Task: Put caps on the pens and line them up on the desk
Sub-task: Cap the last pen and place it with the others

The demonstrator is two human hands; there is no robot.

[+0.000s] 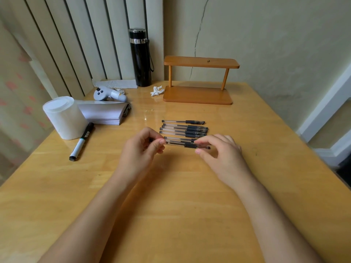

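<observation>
Several clear-barrelled black gel pens (185, 128) lie side by side on the wooden desk (171, 186), caps pointing right. One more capped pen (182, 144) is held level just in front of that row. My left hand (141, 152) pinches its left end between thumb and fingers. My right hand (221, 150) pinches its right, capped end, whose tip shows past my thumb. Another pen (176, 139) lies right behind the held one, partly hidden by my fingers.
A black-and-white marker (81, 142) lies at the left beside a white roll (63, 117) and a paper stack (106, 113). Farther back stand a black flask (140, 57), a wooden shelf stand (198, 92), a grey controller (109, 94) and a crumpled tissue (156, 90).
</observation>
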